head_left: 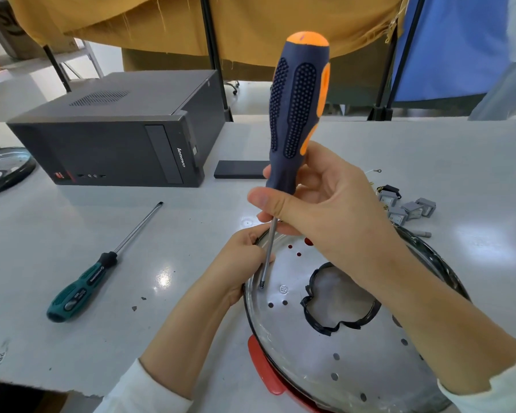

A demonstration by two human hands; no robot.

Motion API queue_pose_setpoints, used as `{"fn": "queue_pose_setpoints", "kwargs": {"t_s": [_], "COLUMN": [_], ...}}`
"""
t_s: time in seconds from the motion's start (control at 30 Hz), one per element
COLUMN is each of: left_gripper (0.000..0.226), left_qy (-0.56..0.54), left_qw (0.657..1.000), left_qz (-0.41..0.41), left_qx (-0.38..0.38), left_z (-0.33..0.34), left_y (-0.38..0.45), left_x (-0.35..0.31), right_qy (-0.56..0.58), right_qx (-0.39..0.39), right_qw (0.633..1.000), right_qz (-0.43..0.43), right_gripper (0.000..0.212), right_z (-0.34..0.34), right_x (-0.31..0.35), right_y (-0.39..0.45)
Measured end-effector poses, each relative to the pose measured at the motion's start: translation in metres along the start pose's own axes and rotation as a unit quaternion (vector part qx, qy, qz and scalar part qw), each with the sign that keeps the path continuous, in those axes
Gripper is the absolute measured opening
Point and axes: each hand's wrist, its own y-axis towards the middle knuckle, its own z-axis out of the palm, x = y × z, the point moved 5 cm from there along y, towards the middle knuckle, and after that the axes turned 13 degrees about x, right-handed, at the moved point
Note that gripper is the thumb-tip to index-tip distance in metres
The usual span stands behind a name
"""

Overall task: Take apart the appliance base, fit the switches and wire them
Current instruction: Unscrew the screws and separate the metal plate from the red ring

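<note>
The appliance base [325, 362], a round shiny metal plate with small holes, a black-rimmed centre opening and a red plastic body beneath, lies upside down at the lower right. My right hand [316, 201] grips the lower handle of a navy and orange screwdriver [298, 108], held nearly upright. Its tip sits in a screw [262, 286] near the plate's left rim. My left hand [239, 263] holds the rim of the base beside the shaft. Several grey switches [408, 208] lie in a small heap on the table to the right.
A green-handled screwdriver [90, 275] lies on the white table at the left. A black computer case [116, 138] stands behind it, with a flat black bar [239, 169] beside it. Another round metal plate [3, 171] sits at the far left edge. Small dark bits [139, 304] lie near the base.
</note>
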Motion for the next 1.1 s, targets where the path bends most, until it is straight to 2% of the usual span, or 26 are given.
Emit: {"fn": "queue_pose_setpoints", "kwargs": {"t_s": [0.17, 0.27, 0.33, 0.5, 0.63, 0.73, 0.8, 0.87, 0.93, 0.97, 1.03, 1.1], "left_gripper": [0.062, 0.063, 0.064, 0.049, 0.057, 0.055, 0.039, 0.018, 0.027, 0.028, 0.027, 0.025], "left_qy": [-0.005, -0.004, 0.001, -0.001, 0.006, 0.023, 0.009, -0.054, -0.064, -0.033, 0.021, 0.019], "left_qw": [1.000, 1.000, 1.000, 1.000, 1.000, 0.999, 0.999, 0.998, 0.996, 0.997, 0.998, 0.998], "left_qz": [-0.009, -0.007, -0.003, 0.003, 0.020, 0.014, 0.015, 0.023, 0.021, 0.023, 0.027, 0.025], "left_qx": [-0.011, -0.014, -0.022, -0.019, -0.019, -0.026, -0.029, -0.032, -0.058, -0.067, -0.057, -0.059], "left_z": [-0.003, -0.003, -0.004, -0.002, 0.000, -0.001, -0.004, -0.009, -0.019, -0.022, -0.017, -0.008], "left_y": [0.001, 0.000, -0.001, 0.000, -0.001, -0.004, -0.006, -0.012, -0.025, -0.032, -0.045, -0.052], "left_x": [0.003, 0.001, 0.000, 0.000, -0.003, -0.003, -0.004, -0.002, 0.006, 0.011, 0.018, 0.022], "right_qy": [0.004, 0.026, 0.040, 0.033, -0.003, 0.000, 0.000, -0.013, -0.030, -0.034, -0.038, -0.040], "right_qx": [0.085, 0.168, 0.186, 0.095, 0.037, 0.038, 0.048, 0.053, 0.054, 0.053, 0.049, 0.050], "right_qw": [0.996, 0.985, 0.981, 0.994, 0.999, 0.999, 0.999, 0.998, 0.998, 0.998, 0.998, 0.998], "right_qz": [0.022, 0.036, 0.040, 0.030, 0.004, 0.000, -0.001, -0.004, -0.006, -0.005, -0.004, -0.004], "right_gripper": [0.013, 0.022, 0.021, 0.009, 0.009, 0.011, 0.010, 0.010, 0.010, 0.009, 0.008, 0.008], "right_z": [0.004, 0.002, 0.000, 0.001, 0.006, 0.005, 0.003, 0.002, 0.001, 0.001, 0.001, 0.001], "right_x": [0.004, 0.011, 0.014, 0.010, 0.006, 0.005, 0.007, 0.010, 0.011, 0.011, 0.011, 0.011], "right_y": [0.002, -0.001, -0.001, 0.005, 0.005, 0.004, 0.003, 0.003, 0.002, 0.001, 0.000, -0.001]}}
